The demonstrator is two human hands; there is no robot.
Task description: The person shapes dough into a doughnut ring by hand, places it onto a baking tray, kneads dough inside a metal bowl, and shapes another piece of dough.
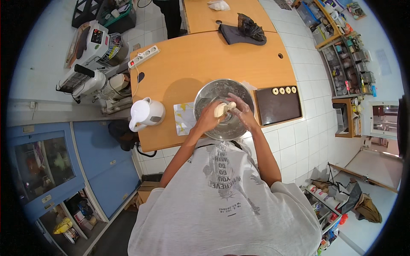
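Observation:
My left hand (208,117) holds a lump of pale dough (220,110) over a wide steel bowl (212,88). The fingers of my right hand (242,112), dusted with white, grip a smaller piece of the dough at the lump's right side. A dark baking tray (277,112) lies right of the bowl, with several pale dough rings (282,91) along its far edge. On the bowl's left are a printed white sheet (183,123) and a white jug-shaped kettle (145,112).
A power strip (144,56) with a cord lies at the table's (179,59) far left. Dark bags (247,30) sit at the far right. Mixer machines (109,87) stand along the left, shelves (341,64) on the right. A person's dark-clothed legs (171,19) show beyond the table.

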